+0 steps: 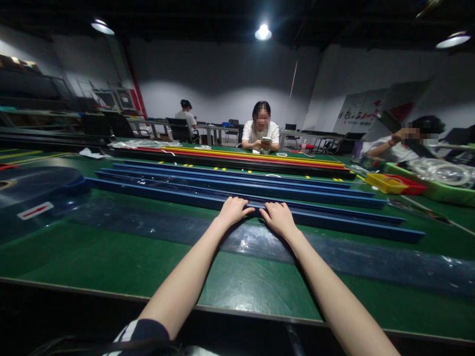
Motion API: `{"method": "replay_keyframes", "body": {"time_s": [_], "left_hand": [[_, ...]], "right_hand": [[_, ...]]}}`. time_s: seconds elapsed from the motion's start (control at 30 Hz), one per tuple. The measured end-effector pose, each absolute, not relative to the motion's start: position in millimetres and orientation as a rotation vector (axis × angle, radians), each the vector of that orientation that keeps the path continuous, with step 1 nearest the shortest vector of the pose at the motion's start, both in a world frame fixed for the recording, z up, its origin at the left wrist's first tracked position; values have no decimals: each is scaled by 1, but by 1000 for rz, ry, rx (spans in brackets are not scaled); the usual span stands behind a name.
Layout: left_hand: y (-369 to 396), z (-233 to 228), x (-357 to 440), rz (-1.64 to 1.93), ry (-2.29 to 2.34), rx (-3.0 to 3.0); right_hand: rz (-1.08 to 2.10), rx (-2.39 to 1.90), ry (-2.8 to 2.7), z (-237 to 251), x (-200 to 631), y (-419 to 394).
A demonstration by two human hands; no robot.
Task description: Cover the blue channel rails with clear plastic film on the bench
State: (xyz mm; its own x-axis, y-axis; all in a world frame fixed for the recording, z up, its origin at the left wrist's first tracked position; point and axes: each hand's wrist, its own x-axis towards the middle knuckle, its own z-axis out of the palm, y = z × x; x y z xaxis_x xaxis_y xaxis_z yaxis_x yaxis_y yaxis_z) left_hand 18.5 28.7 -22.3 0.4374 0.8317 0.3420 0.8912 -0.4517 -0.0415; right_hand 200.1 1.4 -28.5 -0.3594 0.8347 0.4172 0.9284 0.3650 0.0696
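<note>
A long blue channel-shaped profile (pixel 345 224) lies nearest to me across the table. My left hand (pixel 233 210) grips it near the middle, fingers over its top and thumb along the near side. Just to the right, my right hand (pixel 279 217) holds the same profile in a like way, the two thumbs pointing at each other. Several more blue profiles (pixel 315 194) lie parallel behind it. On my side, a strip of clear film (pixel 322 249) stretches flat over the green table (pixel 252 287), coming from a large film roll (pixel 40 190) at the left.
Yellow, red and black bars (pixel 237 157) lie farther back. At the right are a yellow tray (pixel 386 183), a red tray (pixel 411 185) and a green bin (pixel 451 195) with clear coils. Across the table a person (pixel 261 131) holds a phone; another person sits at the right.
</note>
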Motion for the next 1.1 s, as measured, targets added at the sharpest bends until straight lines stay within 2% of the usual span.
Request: {"method": "replay_keyframes", "body": {"time_s": [0.73, 1.1], "left_hand": [[26, -21, 18, -405, -1493, -2477], [23, -22, 19, -410, -1506, -2466]], "right_hand": [[-441, -1491, -2279, -32, 200, 0], [-198, -1524, -2117, -38, 197, 10]]}}
